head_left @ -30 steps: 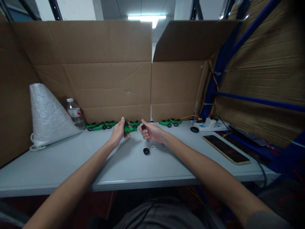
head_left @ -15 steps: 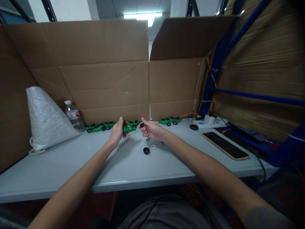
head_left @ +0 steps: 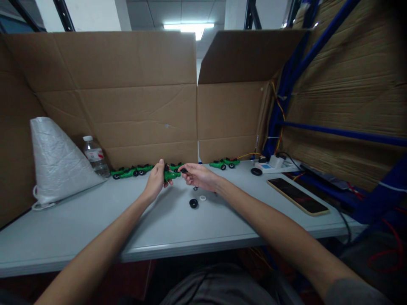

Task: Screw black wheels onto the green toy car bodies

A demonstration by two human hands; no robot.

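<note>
My left hand (head_left: 154, 183) is closed around a green toy car (head_left: 171, 175), held just above the table with one end pointing right. Between the thumb and fingers of my right hand (head_left: 201, 177) is a small black part (head_left: 183, 170), right by that end of the car; whether they touch I cannot tell. Below my hands on the table lie a black wheel (head_left: 193, 203), a white ring (head_left: 202, 198) and a tiny black ring-shaped piece (head_left: 195, 188), partly hidden by the right hand.
Along the cardboard wall (head_left: 143, 114) stand several more green toy cars (head_left: 125, 173). A silvery bag (head_left: 60, 165) and a water bottle (head_left: 95, 156) are at the left. To the right are a phone (head_left: 297, 195), a power strip (head_left: 276, 164) and a black disc (head_left: 256, 171).
My right hand has moved left, bringing the small black part from a gap away to the end of the green toy car. The left hand stays nearly in place.
</note>
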